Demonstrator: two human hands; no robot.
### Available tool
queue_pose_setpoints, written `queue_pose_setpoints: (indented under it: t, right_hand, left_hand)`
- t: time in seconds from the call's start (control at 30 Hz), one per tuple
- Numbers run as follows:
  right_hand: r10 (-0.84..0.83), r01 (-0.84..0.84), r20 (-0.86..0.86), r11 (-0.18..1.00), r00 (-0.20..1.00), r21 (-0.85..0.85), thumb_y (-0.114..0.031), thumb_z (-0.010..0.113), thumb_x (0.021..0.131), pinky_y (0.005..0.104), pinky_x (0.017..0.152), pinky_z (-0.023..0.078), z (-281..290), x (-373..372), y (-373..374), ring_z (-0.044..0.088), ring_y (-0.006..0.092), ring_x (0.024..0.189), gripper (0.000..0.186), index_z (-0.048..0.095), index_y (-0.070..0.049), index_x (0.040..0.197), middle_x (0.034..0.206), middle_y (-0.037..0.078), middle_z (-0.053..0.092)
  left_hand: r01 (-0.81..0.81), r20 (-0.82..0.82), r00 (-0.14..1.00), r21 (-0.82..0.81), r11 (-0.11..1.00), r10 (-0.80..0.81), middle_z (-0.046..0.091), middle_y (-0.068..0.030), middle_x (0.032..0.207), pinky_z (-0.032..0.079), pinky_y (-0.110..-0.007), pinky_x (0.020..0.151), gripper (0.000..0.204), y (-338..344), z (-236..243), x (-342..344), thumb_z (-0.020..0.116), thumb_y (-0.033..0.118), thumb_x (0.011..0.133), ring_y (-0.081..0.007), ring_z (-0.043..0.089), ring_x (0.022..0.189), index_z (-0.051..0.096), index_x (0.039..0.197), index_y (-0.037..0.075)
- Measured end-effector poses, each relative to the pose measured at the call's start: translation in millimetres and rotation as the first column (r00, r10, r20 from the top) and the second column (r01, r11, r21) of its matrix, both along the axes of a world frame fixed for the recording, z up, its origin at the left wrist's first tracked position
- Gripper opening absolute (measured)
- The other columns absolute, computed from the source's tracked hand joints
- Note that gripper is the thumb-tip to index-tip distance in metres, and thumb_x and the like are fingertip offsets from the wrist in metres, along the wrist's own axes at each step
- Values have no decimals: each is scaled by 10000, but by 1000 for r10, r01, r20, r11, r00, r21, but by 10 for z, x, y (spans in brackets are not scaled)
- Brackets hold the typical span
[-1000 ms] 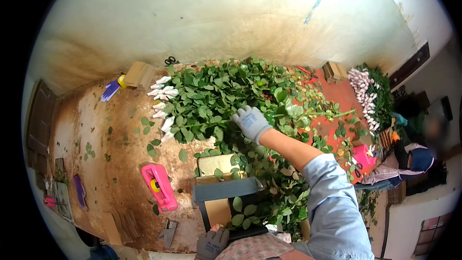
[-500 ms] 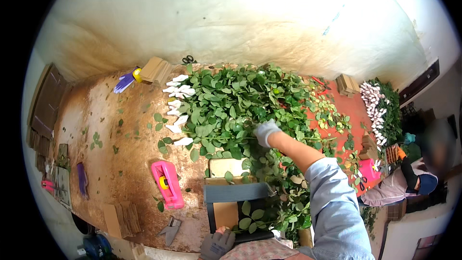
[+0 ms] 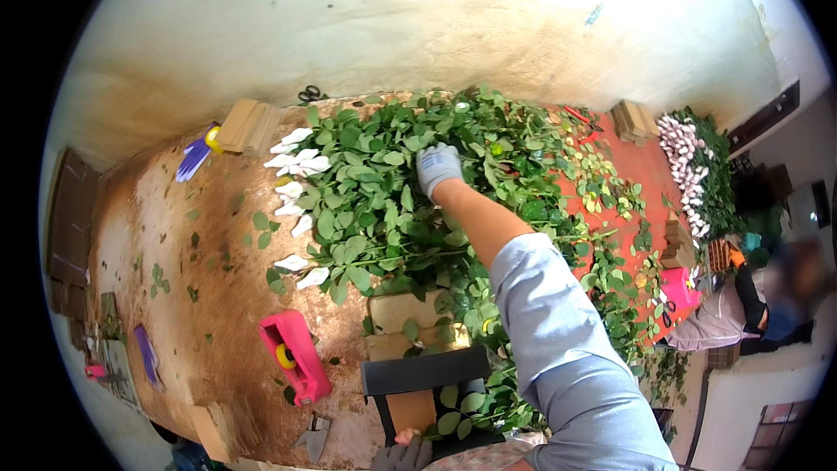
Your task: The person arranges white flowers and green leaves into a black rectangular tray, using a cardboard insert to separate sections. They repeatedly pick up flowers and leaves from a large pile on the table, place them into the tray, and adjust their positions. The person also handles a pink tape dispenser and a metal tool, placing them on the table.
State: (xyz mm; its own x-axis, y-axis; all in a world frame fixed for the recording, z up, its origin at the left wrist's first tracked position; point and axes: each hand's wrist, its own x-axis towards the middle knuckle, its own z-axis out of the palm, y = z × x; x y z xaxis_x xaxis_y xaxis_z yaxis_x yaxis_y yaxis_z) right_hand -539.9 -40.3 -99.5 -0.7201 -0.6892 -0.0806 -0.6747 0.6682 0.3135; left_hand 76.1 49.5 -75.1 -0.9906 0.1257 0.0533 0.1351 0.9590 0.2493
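A large heap of leafy rose stems (image 3: 375, 183) covers the middle of the table, its buds wrapped in white sleeves (image 3: 303, 162) and pointing left. My right hand (image 3: 438, 170), in a grey glove, reaches into the upper middle of the leaves. Its fingers look bent, and whatever lies under them is hidden by foliage. At the bottom edge my left hand (image 3: 404, 453), also gloved in grey, is curled at a peach-coloured rose (image 3: 407, 437), whose leafy stem runs to the right. Beside it stands a black-framed stand with a dark grey top bar (image 3: 425, 372).
A pink tape dispenser (image 3: 301, 358) and a grey metal tool (image 3: 314, 438) lie left of the stand. Cardboard stacks (image 3: 248, 126) sit around the table, with black scissors (image 3: 309, 93) by the wall. At right, another person (image 3: 724, 305) works near more wrapped roses (image 3: 683, 170).
My right hand has moved up and left, farther into the leaf heap. The view has shifted, and my left hand with the peach rose sits lower in the picture.
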Motion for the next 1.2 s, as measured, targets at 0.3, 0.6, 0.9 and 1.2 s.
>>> queue_pose_setpoints:
  t: [0.3,0.6,0.9,1.2]
  right_hand:
    - [184,-168,-278,982,943,80,-198,498,993,595,1062,353,667,-225,97,595,307,1178,297,658,-128,1234,1235,113,672]
    - [289,-291,-52,955,956,-48,-216,645,905,510,1130,328,1953,-287,425,541,335,1276,350,624,-110,1238,1239,150,643]
    - [309,-495,-437,762,845,-418,-129,641,859,461,1017,419,3038,407,762,602,306,1095,184,680,-147,1037,1090,93,664]
    - [413,-328,245,888,877,-322,-212,654,922,480,813,510,2762,2414,2487,615,357,988,148,665,-92,1007,985,134,645]
  left_hand:
    - [11,-12,1000,-14,1000,-11,515,-107,1523,501,-488,727,519,-19,47,36,578,262,884,-290,610,1098,584,1395,173]
    - [35,-54,998,-106,994,-41,514,-112,1514,543,-450,757,523,1,-108,78,568,232,877,-305,529,1340,557,1394,157]
    - [6,-121,993,62,998,1,546,-72,1412,531,-436,765,483,-2,1,-88,623,222,830,-262,596,1078,614,1310,169]
    - [-128,-212,970,-11,992,123,696,-45,1073,491,-390,784,296,50,348,-171,610,194,816,-224,620,1008,697,1094,139]
